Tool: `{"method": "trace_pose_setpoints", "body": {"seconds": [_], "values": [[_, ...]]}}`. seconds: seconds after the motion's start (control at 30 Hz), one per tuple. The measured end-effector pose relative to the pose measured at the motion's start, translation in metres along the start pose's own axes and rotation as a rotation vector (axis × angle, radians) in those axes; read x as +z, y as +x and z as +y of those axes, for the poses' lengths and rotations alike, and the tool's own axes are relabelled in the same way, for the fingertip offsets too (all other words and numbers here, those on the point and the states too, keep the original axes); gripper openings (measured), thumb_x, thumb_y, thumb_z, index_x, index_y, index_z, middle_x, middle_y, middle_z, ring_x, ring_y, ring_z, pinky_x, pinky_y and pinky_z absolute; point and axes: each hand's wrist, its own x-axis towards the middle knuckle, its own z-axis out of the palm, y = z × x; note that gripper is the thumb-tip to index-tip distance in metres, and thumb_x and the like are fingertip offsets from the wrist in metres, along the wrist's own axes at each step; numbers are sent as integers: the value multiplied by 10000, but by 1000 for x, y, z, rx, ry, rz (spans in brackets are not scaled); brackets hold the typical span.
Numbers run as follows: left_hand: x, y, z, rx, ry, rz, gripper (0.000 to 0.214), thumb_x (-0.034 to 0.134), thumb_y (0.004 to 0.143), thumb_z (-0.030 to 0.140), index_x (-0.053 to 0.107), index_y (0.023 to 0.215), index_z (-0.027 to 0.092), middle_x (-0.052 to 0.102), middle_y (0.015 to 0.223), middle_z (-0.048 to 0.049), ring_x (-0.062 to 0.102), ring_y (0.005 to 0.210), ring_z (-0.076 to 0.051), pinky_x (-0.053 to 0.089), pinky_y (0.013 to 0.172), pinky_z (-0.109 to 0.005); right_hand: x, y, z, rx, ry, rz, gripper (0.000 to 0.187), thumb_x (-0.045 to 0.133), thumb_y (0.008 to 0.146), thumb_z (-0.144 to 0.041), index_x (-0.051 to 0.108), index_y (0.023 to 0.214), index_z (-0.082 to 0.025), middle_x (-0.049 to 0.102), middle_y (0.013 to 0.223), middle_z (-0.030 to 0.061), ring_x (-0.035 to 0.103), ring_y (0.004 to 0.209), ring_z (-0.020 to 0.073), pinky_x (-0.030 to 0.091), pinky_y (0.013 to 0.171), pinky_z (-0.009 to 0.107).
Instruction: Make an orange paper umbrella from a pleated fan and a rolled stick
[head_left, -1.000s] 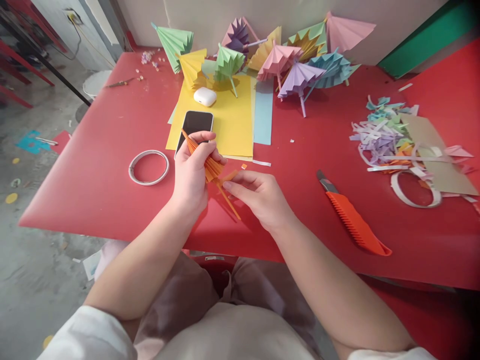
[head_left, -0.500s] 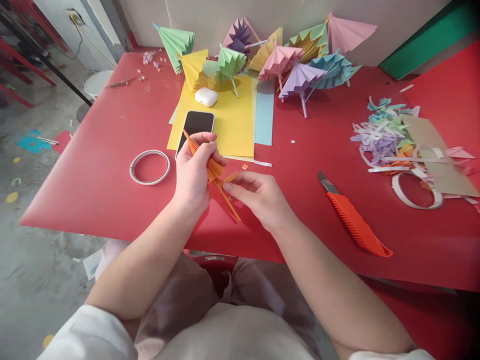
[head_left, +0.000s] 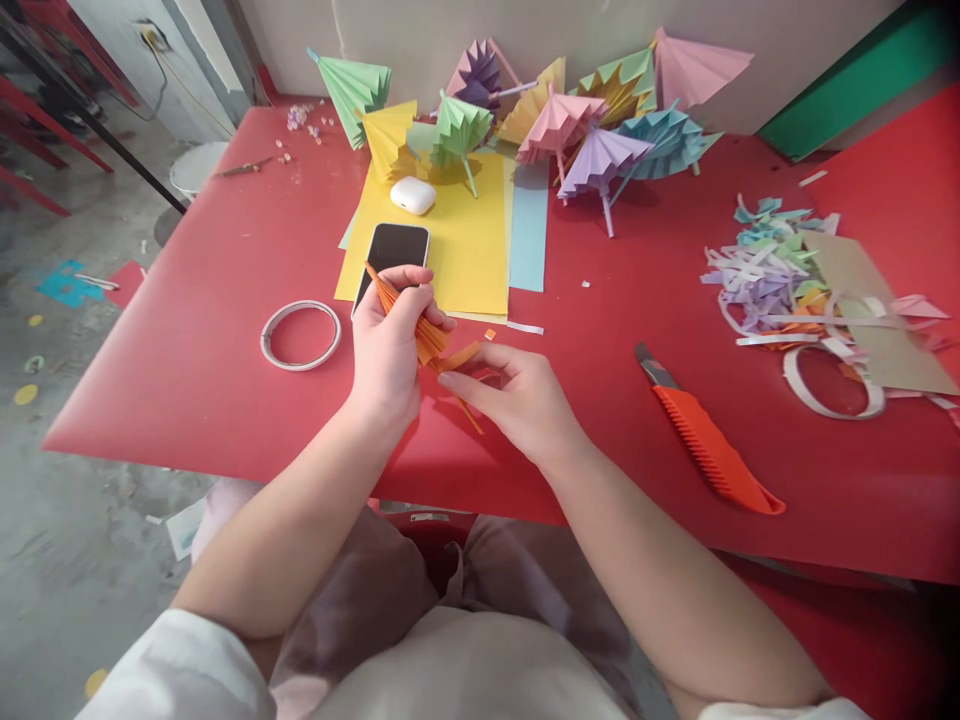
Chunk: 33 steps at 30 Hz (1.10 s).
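In the head view my left hand (head_left: 394,335) is wrapped round a folded orange paper umbrella (head_left: 432,342), its pleats gathered together. The umbrella's pointed tip shows at the upper left of the hand, and its thin stick slants down to the right. My right hand (head_left: 521,400) pinches an orange paper strip (head_left: 463,355) at the pleats' lower end, close to the stick. Part of the stick is hidden behind the right thumb. Just beyond the left hand lies a smartphone (head_left: 402,243), partly covered by the fingers.
Several pleated paper umbrellas (head_left: 606,160) stand along the wall. Yellow paper sheets (head_left: 472,250) carry a white earbud case (head_left: 412,195). A tape roll (head_left: 301,336) lies left. An orange utility knife (head_left: 709,440), blade out, lies right, near paper scraps (head_left: 765,280) and another tape roll (head_left: 834,381).
My right fingers have shifted slightly left along the stick with the orange strip, now covering more of it. The left hand keeps its hold on the umbrella.
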Motion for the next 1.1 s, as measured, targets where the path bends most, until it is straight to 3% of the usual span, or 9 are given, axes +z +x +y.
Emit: {"method": "trace_pose_setpoints", "body": {"seconds": [0.83,1.1], "values": [[4,-5,-3,36,54,13,91,572,726,169,517,771,226,490,531,68,556,512,-93,450,511,-197,6,-3,0,-105,-153,124,86,648,705,-299,661,687,-216,662,692,-1,591,598,138,463,563,275],[3,-2,4,13,48,-17,154,617,758,323,530,846,231,592,698,18,620,686,-131,473,599,-215,4,0,4,-109,-102,151,129,649,710,-338,670,716,-210,657,684,4,587,584,142,477,575,291]]}}
